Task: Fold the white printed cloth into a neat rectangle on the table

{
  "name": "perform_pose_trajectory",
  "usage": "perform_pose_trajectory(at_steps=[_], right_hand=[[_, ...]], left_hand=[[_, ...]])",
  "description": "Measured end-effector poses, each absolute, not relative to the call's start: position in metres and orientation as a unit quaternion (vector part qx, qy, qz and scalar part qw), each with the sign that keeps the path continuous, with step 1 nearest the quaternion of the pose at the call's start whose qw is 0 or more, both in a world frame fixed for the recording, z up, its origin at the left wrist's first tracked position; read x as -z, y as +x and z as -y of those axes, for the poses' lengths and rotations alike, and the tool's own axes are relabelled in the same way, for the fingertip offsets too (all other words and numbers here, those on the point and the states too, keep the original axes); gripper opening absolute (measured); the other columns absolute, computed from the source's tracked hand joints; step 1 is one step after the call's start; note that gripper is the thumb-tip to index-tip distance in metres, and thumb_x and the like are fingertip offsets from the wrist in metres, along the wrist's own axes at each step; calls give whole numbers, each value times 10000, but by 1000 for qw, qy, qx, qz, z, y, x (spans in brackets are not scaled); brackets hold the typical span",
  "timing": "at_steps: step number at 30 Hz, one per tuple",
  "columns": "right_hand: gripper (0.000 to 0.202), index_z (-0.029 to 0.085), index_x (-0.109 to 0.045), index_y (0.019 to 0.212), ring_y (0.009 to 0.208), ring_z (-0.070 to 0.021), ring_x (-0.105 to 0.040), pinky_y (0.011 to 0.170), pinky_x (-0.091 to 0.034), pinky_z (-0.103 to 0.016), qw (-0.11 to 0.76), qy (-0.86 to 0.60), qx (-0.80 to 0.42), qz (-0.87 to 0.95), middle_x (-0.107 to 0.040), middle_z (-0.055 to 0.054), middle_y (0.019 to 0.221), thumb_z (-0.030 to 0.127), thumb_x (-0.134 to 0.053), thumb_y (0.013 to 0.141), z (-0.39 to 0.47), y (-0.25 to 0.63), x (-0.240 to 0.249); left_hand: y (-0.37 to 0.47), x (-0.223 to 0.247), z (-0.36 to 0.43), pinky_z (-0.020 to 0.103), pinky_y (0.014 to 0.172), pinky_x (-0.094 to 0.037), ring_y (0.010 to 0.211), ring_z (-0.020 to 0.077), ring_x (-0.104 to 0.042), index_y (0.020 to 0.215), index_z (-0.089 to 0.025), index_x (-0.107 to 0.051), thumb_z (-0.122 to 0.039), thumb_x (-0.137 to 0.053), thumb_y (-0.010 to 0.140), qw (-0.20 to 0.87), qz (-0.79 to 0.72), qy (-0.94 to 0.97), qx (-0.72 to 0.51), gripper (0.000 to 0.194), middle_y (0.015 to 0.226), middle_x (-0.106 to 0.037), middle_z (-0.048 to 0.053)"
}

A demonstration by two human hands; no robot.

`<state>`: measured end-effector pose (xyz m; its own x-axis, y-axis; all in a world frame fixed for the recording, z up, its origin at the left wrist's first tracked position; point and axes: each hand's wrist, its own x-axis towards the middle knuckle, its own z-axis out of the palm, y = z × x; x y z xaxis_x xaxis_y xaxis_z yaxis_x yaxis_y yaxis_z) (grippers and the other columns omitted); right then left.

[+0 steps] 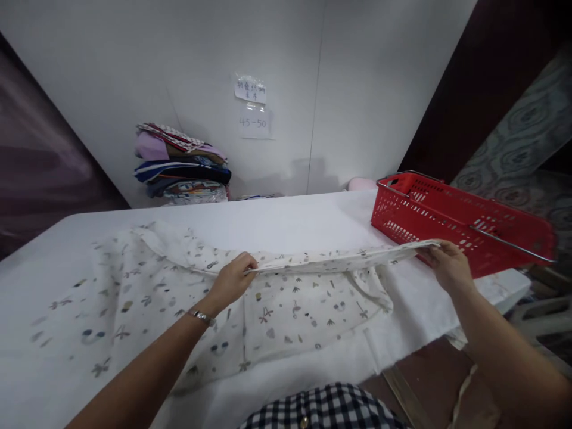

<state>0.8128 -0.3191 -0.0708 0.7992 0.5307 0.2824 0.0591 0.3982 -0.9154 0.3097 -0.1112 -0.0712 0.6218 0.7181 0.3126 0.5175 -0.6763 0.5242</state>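
A thin white cloth [295, 304] printed with small beach motifs lies spread over the white table. Its upper edge is pulled taut between my two hands and lifted a little off the surface. My left hand [236, 277], with a metal watch at the wrist, pinches that edge near the middle of the cloth. At the right end, my right hand [447, 265] grips the corner between thumb and fingers, just in front of the red basket. The left part of the cloth lies flat with some wrinkles.
A red plastic basket [456, 220] with metal handles stands at the table's right end. Folded fabrics [183, 164] are stacked at the back left against the wall. Paper signs [252, 107] hang on the wall. The white table [308, 217] ends close to my body.
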Motion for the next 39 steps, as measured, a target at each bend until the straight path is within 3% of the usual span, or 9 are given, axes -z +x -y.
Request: perform_pose_trajectory(at_steps=[7,14,18,22,28,34,39], right_hand=[[194,243,-686,761,850,-179,-672,811,-581,-333,789,-503,-156,316,-710,6,827,242,-795,601,326,802,68],[201,225,-686,678,766,-178,-672,804,-575,-319,742,-580,-204,267,-709,-14,761,300,-827,557,353,794,112],[202,223,-676,671,781,-165,-666,808,-560,-301,740,-584,-215,254,-713,-7,787,305,-820,556,360,790,117],[166,228,-661,658,817,-157,-653,787,-546,-289,740,-580,-216,264,-717,-1,835,277,-794,573,362,788,110],[157,231,-646,645,825,-164,-643,778,-534,-304,744,-579,-207,261,-713,3,827,269,-782,577,364,784,104],[152,225,-648,638,809,-166,-642,751,-537,-298,747,-578,-212,251,-716,-1,826,247,-777,560,365,784,102],[169,223,-641,653,798,-163,-648,751,-549,-309,744,-579,-208,260,-717,3,841,258,-787,575,365,786,105]], left_hand=[[301,84,119,257,644,-361,719,145,-476,789,-211,-428,-113,-416,779,134,-320,897,-275,100,834,-522,10],[293,128,138,265,617,-324,708,159,-472,714,-213,-380,-59,-405,733,149,-318,932,-95,158,780,-508,0],[296,130,141,277,633,-322,724,172,-485,723,-207,-413,-185,-479,809,163,-314,934,-51,111,782,-533,5],[304,122,140,285,664,-351,752,180,-513,751,-203,-487,-417,-499,871,202,-276,939,-40,246,806,-569,11],[355,117,153,304,756,-410,853,186,-554,890,-213,-601,-394,-364,940,263,-235,933,-71,303,904,-618,32],[419,119,168,294,768,-425,905,190,-585,965,-224,-643,-363,-453,902,273,-192,941,-52,244,970,-653,28],[430,117,170,281,663,-423,765,169,-586,767,-203,-628,-347,-408,922,293,-226,924,-94,306,828,-643,20]])
